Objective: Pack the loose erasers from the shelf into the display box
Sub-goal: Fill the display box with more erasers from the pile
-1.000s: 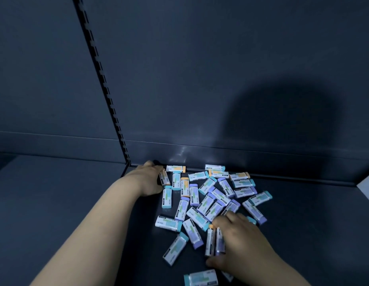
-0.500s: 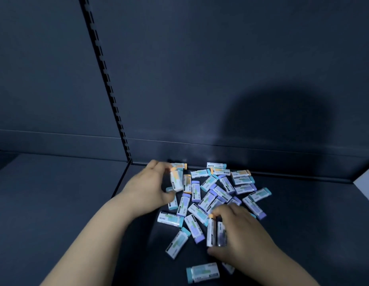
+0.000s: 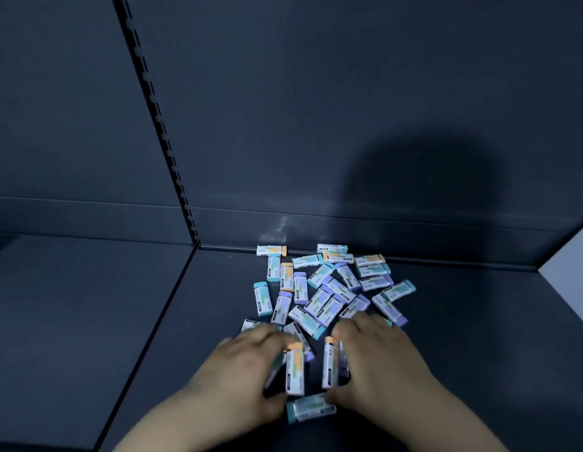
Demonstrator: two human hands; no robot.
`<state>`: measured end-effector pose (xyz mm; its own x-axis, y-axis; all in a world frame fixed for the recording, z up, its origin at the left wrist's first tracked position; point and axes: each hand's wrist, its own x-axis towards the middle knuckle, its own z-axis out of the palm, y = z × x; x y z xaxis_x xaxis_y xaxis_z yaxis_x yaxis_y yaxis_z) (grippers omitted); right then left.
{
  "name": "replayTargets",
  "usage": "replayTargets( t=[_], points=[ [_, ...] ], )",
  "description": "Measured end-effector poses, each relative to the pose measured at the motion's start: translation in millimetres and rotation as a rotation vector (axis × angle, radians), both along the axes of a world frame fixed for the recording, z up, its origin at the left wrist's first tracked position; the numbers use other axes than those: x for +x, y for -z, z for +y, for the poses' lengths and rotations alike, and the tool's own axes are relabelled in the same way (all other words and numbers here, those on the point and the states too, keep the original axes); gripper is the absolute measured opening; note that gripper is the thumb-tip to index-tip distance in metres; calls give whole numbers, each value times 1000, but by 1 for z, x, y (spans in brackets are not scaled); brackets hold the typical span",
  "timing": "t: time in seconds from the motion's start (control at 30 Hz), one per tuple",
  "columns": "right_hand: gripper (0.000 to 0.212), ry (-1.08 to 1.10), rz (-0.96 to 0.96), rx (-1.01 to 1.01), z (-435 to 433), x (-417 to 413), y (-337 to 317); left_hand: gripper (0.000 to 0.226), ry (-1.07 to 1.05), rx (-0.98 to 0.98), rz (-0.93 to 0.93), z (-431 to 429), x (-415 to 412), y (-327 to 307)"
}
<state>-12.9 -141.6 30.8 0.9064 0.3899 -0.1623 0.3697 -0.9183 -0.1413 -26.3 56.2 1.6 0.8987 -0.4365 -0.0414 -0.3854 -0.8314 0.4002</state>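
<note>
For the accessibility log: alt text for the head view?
Two bare hands work at the near edge of a scattered pile of erasers on a dark shelf: the left hand grips an orange-tipped eraser, the right hand a pair of erasers. No display box shows.

Dark blue-grey back panel [image 3: 316,93], slotted upright [image 3: 159,132] at left, dim shelf deck [image 3: 479,337], rounded shadow [image 3: 424,190] on panel

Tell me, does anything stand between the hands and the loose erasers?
Nothing visible does: the left hand grips an orange-capped eraser, the right hand grips two erasers beside it. The display box is not clearly in view.
</note>
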Motion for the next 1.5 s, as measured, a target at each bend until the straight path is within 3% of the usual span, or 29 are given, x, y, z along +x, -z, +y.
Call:
replayTargets(
  t=[0.33,0.57,0.8,0.97,1.23,1.5],
  points=[
    [70,67,211,203,-11,9,23,76,-25,271,-46,-11,-3,1],
    [65,78,192,284,-12,12,27,82,-69,350,-52,-23,0,-3],
    [58,82,83,365,-7,-2,25,76,-63,175,-226,-12,-1,14],
    [60,34,21,392,9,-5,20,79,-107,203,-311,2,-3,10],
    [62,8,-26,421,71,-11,21,78,-146,203,-394,69,-10,7],
    [60,41,-38,482,200,-21,22,84,-164,190,-406,194,-20,-2]
  ],
)
